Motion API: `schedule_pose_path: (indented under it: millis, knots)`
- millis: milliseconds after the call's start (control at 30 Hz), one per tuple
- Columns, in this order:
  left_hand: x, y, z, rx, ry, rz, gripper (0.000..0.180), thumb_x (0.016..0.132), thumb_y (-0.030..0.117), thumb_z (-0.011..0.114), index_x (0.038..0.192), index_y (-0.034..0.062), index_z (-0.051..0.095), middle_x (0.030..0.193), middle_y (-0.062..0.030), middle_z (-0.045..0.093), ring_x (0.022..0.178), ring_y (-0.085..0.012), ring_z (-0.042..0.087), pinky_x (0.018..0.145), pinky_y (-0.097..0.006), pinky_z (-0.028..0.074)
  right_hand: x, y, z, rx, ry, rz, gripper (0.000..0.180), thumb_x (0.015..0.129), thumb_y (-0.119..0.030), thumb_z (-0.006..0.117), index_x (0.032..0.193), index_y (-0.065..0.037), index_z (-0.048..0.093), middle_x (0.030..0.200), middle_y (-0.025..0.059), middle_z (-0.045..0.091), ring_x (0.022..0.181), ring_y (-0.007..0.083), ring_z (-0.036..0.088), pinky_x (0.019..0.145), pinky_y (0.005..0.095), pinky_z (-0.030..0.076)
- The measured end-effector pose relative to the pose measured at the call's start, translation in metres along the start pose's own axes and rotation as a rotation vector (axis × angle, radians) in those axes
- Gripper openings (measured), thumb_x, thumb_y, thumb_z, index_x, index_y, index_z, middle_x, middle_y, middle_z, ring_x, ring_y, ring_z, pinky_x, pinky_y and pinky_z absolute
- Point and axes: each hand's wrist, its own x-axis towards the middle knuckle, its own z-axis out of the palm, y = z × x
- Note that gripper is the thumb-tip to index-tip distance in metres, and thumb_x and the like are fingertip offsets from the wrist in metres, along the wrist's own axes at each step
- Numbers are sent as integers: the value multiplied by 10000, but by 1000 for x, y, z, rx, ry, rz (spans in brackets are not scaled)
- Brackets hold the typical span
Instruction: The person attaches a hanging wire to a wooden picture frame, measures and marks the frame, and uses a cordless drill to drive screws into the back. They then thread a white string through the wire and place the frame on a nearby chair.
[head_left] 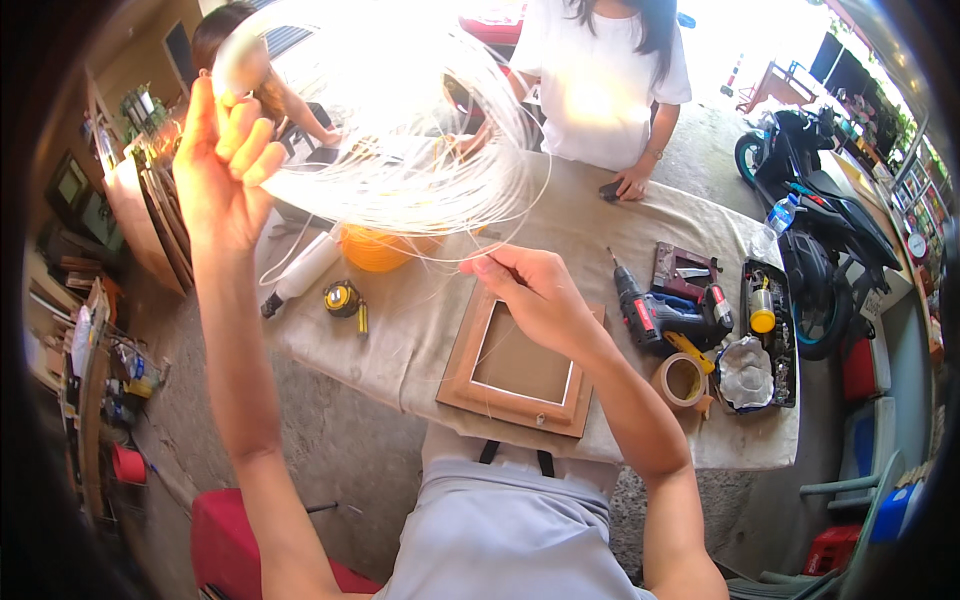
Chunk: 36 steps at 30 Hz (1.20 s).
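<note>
A big loose coil of clear, whitish line (400, 205) hangs in the air above the table. My left hand (228, 150) is raised high at the left, its fingers closed on the coil's edge. Lower down, my right hand (535, 295) pinches a strand of the same line between thumb and fingers. Beneath that hand lies a brown wooden picture frame (462, 370) with a white inner edge, at the table's near side. A thin strand trails down over the frame. Bright glare washes out the coil's upper part.
On the cloth-covered table (400, 370) are a tape measure (342, 299), orange string (375, 250), a white caulking tube (303, 268), a cordless drill (650, 310), a staple gun (685, 268), masking tape (680, 381) and a black tray (785, 370). Two people are across the table; a motorcycle (815, 200) stands right.
</note>
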Motion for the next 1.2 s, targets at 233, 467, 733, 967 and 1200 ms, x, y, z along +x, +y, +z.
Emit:
schedule_pose_path:
  millis: [233, 467, 733, 967, 1200]
  knots:
    - [-7, -23, -5, -87, -5, -26, 374, 1046, 339, 345, 988, 13, 520, 601, 19, 304, 483, -82, 259, 436, -239, 276, -2, 14, 0, -98, 110, -1, 246, 938, -96, 502, 1083, 34, 653, 623, -48, 395, 587, 29, 361, 516, 217, 311]
    - [-19, -25, -16, -142, 52, -5, 338, 1045, 280, 353, 999, -13, 514, 607, 6, 353, 480, -86, 310, 456, -242, 314, -12, 13, -22, -36, 213, -16, 190, 931, -112, 579, 1029, 28, 661, 683, -11, 567, 611, 30, 446, 556, 199, 385]
    - [-22, -39, -3, -463, 49, -27, 268, 1027, 205, 389, 1009, -38, 501, 645, -4, 361, 551, -106, 345, 561, -256, 343, -11, 26, -29, -54, 140, -5, 172, 936, -108, 586, 1027, 21, 654, 769, -41, 581, 689, 19, 454, 612, 189, 389]
    - [-15, -63, 16, -589, 17, -10, 215, 1025, 188, 393, 1002, -7, 481, 702, 2, 352, 624, -109, 357, 662, -271, 356, 3, 37, -14, 270, -131, 186, 168, 967, -129, 537, 991, 10, 630, 750, -54, 512, 678, 25, 411, 615, 186, 357]
    - [-13, -80, 27, -425, 49, 97, 279, 1041, 270, 360, 1019, 37, 512, 719, -11, 411, 623, -118, 418, 632, -280, 374, 2, 50, 18, 557, -423, 222, 190, 979, -169, 538, 952, 9, 601, 745, -56, 458, 655, 42, 368, 590, 199, 318]
